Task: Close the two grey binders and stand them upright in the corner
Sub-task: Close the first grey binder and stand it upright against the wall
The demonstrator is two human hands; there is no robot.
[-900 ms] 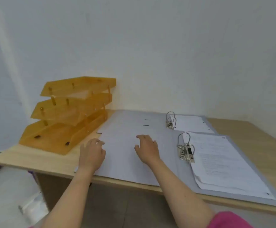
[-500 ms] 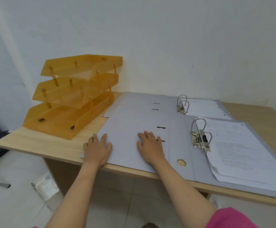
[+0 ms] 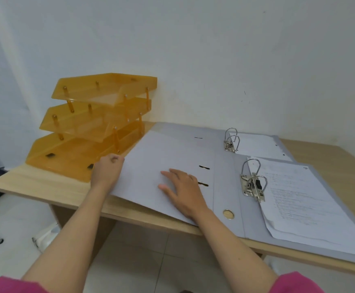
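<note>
Two grey binders lie open on the wooden table point(image 3: 45, 187), partly overlapping. The near binder point(image 3: 227, 187) holds printed sheets point(image 3: 299, 197) on its metal rings point(image 3: 253, 180). Its left cover point(image 3: 151, 166) is raised slightly off the table at the left edge. My left hand point(image 3: 107, 171) grips that left edge. My right hand point(image 3: 183, 189) rests flat on the same cover, fingers spread. The far binder point(image 3: 183, 132) lies behind, mostly covered, with its own rings point(image 3: 231, 140) and paper point(image 3: 259, 144).
An orange three-tier letter tray point(image 3: 96, 123) stands at the table's back left, close to the covers' left edges. White walls meet in a corner behind the tray. The table's right back part is bare wood point(image 3: 320, 153). Floor tiles show below the front edge.
My left hand has slid from flat on the cover to its left edge and closed on it. The cover's left edge has lifted a little. My right hand stays flat.
</note>
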